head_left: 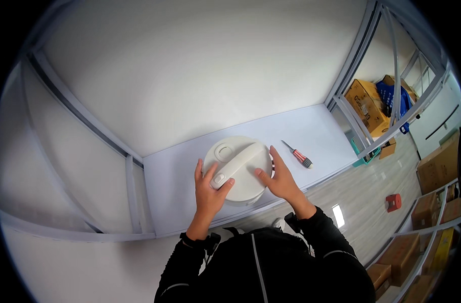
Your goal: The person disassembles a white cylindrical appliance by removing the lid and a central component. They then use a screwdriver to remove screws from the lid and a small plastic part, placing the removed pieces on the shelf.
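A round white lidded cooker (240, 169) stands on the pale tabletop, with a broad handle bar slanting across its lid. At the near left end of that bar is a small button, and an oval recess shows at the lid's far left. My left hand (211, 193) grips the cooker's left side, its fingers spread along the rim and lid and its thumb by the handle's near end. On the right side my right hand (282, 181) clasps the cooker, thumb on the lid and fingers down the wall. The cooker's underside and inside are hidden.
A screwdriver (298, 155) with a red-and-white striped, dark-ended handle lies right of the cooker on the white table (180, 217). Pale metal frame posts (354, 50) rise at both table ends. Cardboard boxes (368, 106), a red stool-like object (393, 202) and loaded shelves (417, 232) are farther right.
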Demonstrator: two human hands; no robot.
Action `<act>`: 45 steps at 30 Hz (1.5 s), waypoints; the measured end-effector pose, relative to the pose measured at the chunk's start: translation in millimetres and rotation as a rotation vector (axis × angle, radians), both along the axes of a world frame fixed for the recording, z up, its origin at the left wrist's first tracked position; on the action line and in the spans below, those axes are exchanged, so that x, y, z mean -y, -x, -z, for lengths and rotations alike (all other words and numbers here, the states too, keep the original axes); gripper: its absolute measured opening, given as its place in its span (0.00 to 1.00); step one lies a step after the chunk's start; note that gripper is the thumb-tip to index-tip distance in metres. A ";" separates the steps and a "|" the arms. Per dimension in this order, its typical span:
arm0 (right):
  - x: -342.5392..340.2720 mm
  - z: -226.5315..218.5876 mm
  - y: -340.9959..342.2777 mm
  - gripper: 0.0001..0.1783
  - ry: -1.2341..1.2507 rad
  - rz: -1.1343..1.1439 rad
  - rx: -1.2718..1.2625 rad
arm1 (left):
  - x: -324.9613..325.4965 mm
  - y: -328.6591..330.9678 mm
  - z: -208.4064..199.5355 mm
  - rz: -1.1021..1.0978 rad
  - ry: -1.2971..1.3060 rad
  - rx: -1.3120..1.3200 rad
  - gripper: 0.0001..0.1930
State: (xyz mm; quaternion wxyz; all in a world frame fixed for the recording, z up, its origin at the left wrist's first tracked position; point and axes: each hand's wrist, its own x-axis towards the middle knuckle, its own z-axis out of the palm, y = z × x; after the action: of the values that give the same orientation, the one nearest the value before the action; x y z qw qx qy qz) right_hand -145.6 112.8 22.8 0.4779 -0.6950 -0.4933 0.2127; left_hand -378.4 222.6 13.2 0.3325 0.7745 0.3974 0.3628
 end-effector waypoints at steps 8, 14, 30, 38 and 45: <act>-22.6 6.0 -27.9 0.55 0.060 0.019 -0.159 | 5.2 -5.5 -9.5 0.004 -0.007 0.033 0.23; -25.6 -5.5 -16.1 0.47 -0.080 -0.023 0.216 | 6.2 -18.0 -12.3 -0.035 -0.040 -0.007 0.25; -56.4 -38.5 -2.6 0.33 -0.151 -0.395 0.540 | 9.0 -14.3 -1.6 -0.056 -0.066 0.088 0.27; -52.6 -15.5 -39.7 0.36 -0.069 -0.142 0.196 | 9.2 -14.4 -2.7 -0.083 -0.205 -0.004 0.20; -46.1 -4.4 -42.7 0.34 -0.059 -0.219 0.132 | 7.2 -16.5 -2.2 -0.058 -0.211 -0.004 0.18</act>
State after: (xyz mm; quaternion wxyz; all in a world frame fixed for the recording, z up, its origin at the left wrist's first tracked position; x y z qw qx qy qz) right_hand -102.8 158.9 27.2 0.4387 -0.6350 -0.6026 0.2029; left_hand -361.9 215.4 15.4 0.2376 0.7941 0.3802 0.4104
